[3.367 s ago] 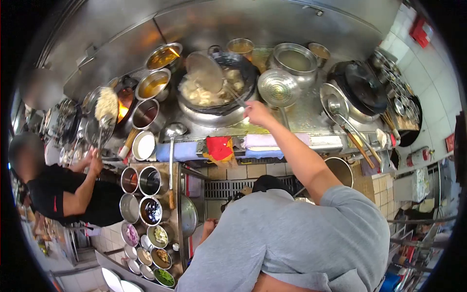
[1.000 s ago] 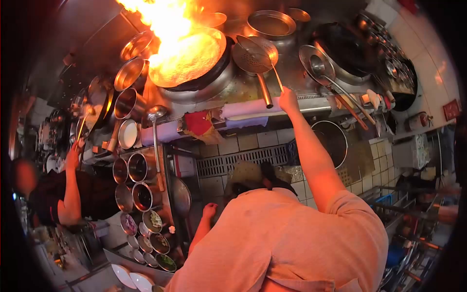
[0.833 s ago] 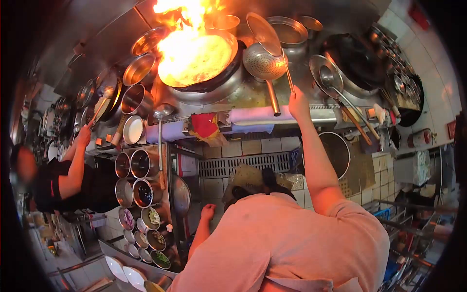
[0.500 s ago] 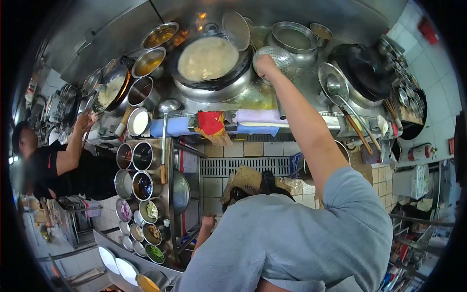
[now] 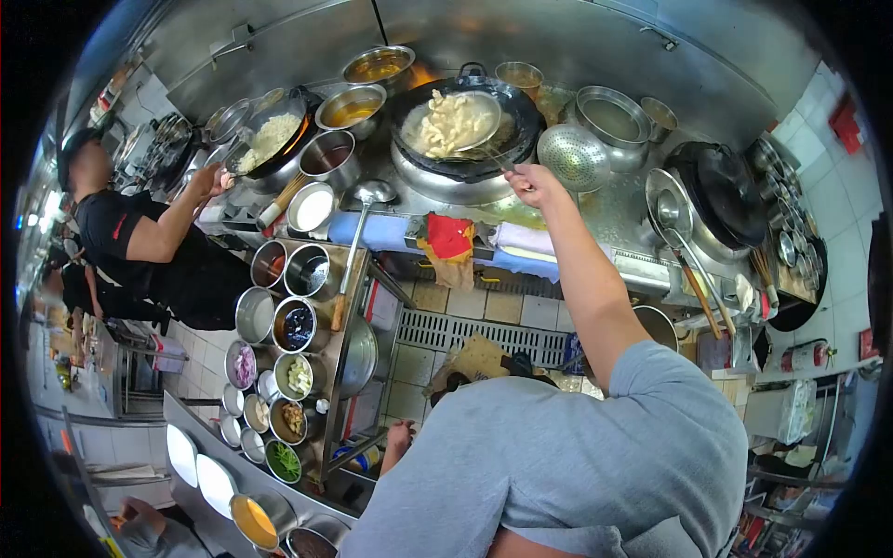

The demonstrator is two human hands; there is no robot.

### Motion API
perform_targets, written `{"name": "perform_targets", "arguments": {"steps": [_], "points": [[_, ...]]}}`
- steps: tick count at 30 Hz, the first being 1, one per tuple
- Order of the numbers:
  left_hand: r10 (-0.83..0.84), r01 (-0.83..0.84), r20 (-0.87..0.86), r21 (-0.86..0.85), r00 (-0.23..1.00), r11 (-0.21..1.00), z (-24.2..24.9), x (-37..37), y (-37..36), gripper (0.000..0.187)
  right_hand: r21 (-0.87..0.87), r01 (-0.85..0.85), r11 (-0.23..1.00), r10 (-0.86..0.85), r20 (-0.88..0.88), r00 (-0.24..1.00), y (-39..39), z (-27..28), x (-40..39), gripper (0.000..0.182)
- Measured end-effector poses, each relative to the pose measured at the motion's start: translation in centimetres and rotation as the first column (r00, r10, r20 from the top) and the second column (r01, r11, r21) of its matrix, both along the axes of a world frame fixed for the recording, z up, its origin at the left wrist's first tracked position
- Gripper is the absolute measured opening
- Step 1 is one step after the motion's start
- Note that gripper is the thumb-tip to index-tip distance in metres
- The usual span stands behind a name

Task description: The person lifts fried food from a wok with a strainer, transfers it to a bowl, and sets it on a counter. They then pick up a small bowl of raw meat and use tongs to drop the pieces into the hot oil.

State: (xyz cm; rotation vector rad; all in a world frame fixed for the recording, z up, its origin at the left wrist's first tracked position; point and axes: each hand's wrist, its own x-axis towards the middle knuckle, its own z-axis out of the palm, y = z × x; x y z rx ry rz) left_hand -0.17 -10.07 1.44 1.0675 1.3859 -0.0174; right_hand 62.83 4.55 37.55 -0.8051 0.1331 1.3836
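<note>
At the stove, my right hand (image 5: 533, 185) is closed round the handle of a wire strainer (image 5: 490, 130). Pale cooked pieces (image 5: 450, 122) are heaped in the strainer, which is over the black wok (image 5: 524, 123). Flames show behind the wok's left side. My left hand (image 5: 400, 434) is low beside the metal cart (image 5: 349, 358); its fingers are too small to make out. Right of the wok, a perforated ladle (image 5: 573, 157) rests on the stove top.
A co-worker (image 5: 139, 223) in black stands at the left by a wok of white food (image 5: 273, 136). Several ingredient pots stand on the cart. A ladle (image 5: 374, 192) extends over its edge. A covered wok (image 5: 730, 197) is at the right.
My right hand has moved down and the strainer now holds pale pieces raised over the wok. The camera view has shifted. More of the co-worker shows.
</note>
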Motion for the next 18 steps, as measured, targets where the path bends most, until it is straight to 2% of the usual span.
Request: {"name": "perform_targets", "arguments": {"steps": [1, 2, 3, 6, 10, 13, 14, 16, 18], "points": [[-0.009, 0.009, -0.001, 0.004, 1.0, 1.0, 0.0, -0.2, 0.0, 0.02, -0.079, 0.038, 0.996, -0.02, 0.209, 0.978, -0.9, 0.3, 0.0, 0.01], [-0.02, 0.02, 0.0, 0.011, 1.0, 1.0, 0.1, -0.4, 0.1, 0.02, -0.066, 0.008, 0.998, 0.016, 0.354, 0.935, -1.6, 0.6, 0.0, 0.008], [-0.034, 0.034, 0.001, 0.015, 0.999, 0.999, 0.1, -0.6, 0.1, 0.02, -0.069, 0.012, 0.998, 0.013, 0.358, 0.934, -1.9, 1.1, 0.0, 0.008], [-0.102, 0.102, 0.001, 0.045, 0.995, 0.994, 0.6, -0.9, 0.3, 0.02, -0.163, 0.068, 0.984, 0.08, 0.753, 0.653, -3.1, 4.2, -1.1, 0.01], [-0.255, 0.254, -0.01, 0.143, 0.967, 0.956, 1.9, -0.2, 1.3, 0.019, -0.14, 0.126, 0.982, 0.023, 0.752, 0.659, -3.0, 5.1, -1.0, 0.006], [-0.392, 0.395, -0.061, 0.229, 0.918, 0.89, 4.0, 1.1, 2.3, 0.019, -0.109, 0.076, 0.991, 0.036, 0.774, 0.632, -2.5, 4.3, -0.4, 0.005], [-0.387, 0.39, -0.058, 0.223, 0.92, 0.894, 5.3, 1.9, 2.3, 0.019, -0.123, 0.101, 0.987, 0.047, 0.833, 0.552, -2.5, 4.9, -1.0, 0.012], [-0.151, 0.165, -0.107, 0.143, 0.983, 0.976, 9.5, 4.1, 2.1, 0.018, -0.164, 0.097, 0.982, 0.085, 0.831, 0.55, -2.2, 5.2, -0.7, 0.013], [-0.113, 0.124, -0.09, 0.121, 0.989, 0.985, 9.8, 4.3, 1.8, 0.018, -0.226, 0.125, 0.966, 0.128, 0.839, 0.529, -2.1, 6.2, -0.9, 0.015]]}}
